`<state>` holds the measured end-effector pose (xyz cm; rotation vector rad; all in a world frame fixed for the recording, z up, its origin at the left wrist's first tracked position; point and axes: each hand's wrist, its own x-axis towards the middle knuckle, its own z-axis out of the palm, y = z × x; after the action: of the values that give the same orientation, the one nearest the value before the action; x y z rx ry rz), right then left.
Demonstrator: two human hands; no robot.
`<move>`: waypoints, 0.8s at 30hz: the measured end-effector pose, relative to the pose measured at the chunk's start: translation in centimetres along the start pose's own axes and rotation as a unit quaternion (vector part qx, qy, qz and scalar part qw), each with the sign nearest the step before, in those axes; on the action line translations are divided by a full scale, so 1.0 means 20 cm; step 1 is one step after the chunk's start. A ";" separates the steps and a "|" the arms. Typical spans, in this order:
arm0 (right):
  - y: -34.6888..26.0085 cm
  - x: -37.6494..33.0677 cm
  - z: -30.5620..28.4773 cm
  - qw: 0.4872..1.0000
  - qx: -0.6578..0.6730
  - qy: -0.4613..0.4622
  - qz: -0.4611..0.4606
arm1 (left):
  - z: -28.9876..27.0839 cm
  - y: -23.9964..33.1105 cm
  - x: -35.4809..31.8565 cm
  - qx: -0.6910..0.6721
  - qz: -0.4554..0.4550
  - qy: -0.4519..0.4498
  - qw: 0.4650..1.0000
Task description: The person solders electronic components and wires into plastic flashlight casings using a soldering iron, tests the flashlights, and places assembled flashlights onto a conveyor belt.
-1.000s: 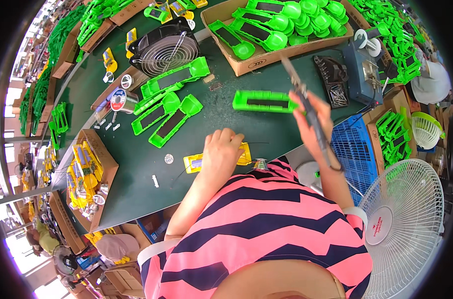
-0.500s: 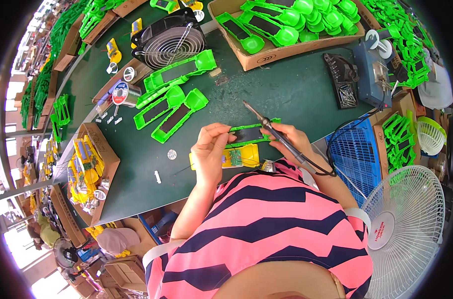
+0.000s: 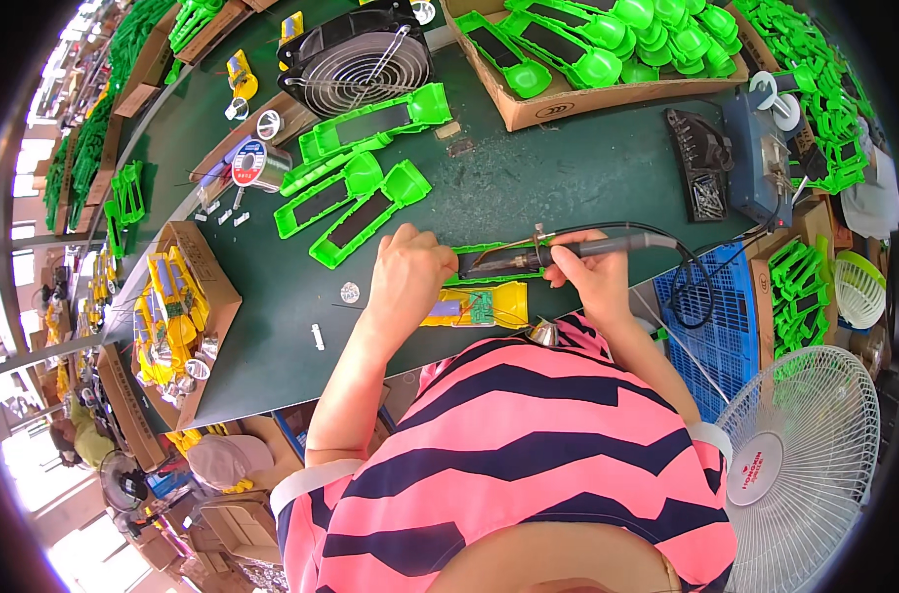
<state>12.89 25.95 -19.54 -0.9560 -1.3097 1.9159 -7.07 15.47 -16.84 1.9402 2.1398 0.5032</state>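
Note:
My left hand (image 3: 407,275) is closed on the left end of a green plastic housing (image 3: 484,279) with a dark panel inside. A soldering iron (image 3: 608,245) is pinched in my right hand (image 3: 593,280). It lies nearly level above the housing, its tip pointing left toward my left hand. What exactly the tip touches is too small to tell. Just below, at the table edge, a yellow housing (image 3: 512,300) holds a green circuit board (image 3: 481,307) and a purple cell. A silver reflector cup (image 3: 543,334) sits by its right end.
Several green housings (image 3: 370,212) lie beyond my left hand, near a solder spool (image 3: 260,165) and a black fan (image 3: 361,69). A carton (image 3: 568,105) of green housings stands at the back. The soldering station (image 3: 756,148) and screw tray (image 3: 706,193) are at right; a cardboard box (image 3: 207,272) stands left.
The soldering iron has swung down from pointing up and away to lying level over the green housing. My left hand has turned over the housing's left end.

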 end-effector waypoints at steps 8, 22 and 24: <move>0.02 0.04 0.01 0.998 -0.018 -0.010 0.057 | 0.02 0.02 0.01 0.064 -0.013 -0.035 0.997; 0.02 0.03 0.03 0.998 -0.046 -0.033 0.038 | 0.04 0.03 0.01 0.080 -0.011 -0.019 0.997; 0.02 0.02 0.01 0.997 -0.047 -0.041 0.036 | 0.04 0.03 0.01 0.085 -0.015 -0.020 0.996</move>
<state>12.37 26.07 -19.93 -0.9915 -1.4422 1.9814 -6.21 15.81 -17.30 1.9821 2.2479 0.2832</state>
